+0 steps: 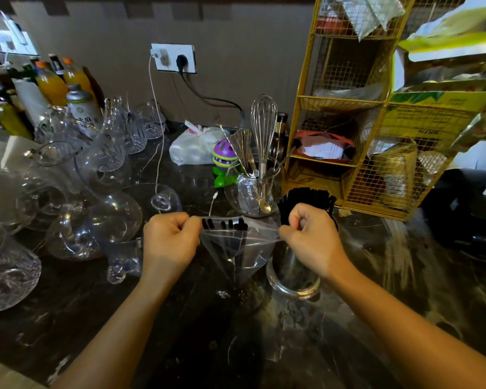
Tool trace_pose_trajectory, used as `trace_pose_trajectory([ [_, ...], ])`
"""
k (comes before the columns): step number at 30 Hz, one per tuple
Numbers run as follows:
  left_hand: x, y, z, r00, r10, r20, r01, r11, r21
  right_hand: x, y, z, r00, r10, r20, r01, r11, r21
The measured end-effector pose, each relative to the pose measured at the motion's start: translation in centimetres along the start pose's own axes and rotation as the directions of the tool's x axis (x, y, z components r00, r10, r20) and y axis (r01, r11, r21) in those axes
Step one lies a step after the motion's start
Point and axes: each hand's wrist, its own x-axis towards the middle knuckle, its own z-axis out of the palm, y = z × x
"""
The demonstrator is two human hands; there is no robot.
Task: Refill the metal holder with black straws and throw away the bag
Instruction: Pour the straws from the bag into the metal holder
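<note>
A clear plastic bag [240, 248] is stretched between my hands above the dark counter. My left hand [169, 242] pinches its left top corner and my right hand [310, 234] pinches the right one. A few black straw ends [225, 223] show at the bag's upper edge. The shiny metal holder [292, 282] stands on the counter just under my right hand, partly hidden by the hand and the bag. A thick bunch of black straws [306, 197] sticks up from it behind my right hand.
Glass decanters and cups [96, 214] crowd the counter's left side. A glass jar with a whisk and spoons [257, 189] stands behind the bag. A yellow wire rack [348, 122] rises at the right. A white plastic bag [191, 147] and a toy lie near the wall.
</note>
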Motion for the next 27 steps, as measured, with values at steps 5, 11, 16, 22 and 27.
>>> trace_pose_trajectory([
  [5,0.6,1.4,-0.6,0.998,0.015,0.069,-0.009,0.996,-0.084,-0.2,-1.1,-0.1,0.976,0.091,0.199,-0.109,0.991,0.082],
  [11,2.1,3.8,-1.2,0.947,0.219,0.234,-0.198,0.974,-0.109,-0.4,-1.9,-0.3,0.789,0.217,0.575,-0.521,0.732,0.438],
  [16,2.9,5.4,-0.7,0.838,0.371,0.401,-0.36,0.927,-0.104,0.4,-1.2,-0.1,0.543,0.209,0.813,-0.789,0.458,0.409],
  [22,2.8,6.7,0.2,0.67,0.411,0.618,-0.37,0.907,-0.202,0.8,-0.9,0.3,0.557,0.044,0.829,-0.785,0.355,0.508],
  [27,3.1,7.4,-0.3,0.617,0.4,0.678,-0.247,0.916,-0.316,1.0,-1.3,-0.5,0.643,-0.024,0.766,-0.7,0.388,0.599],
])
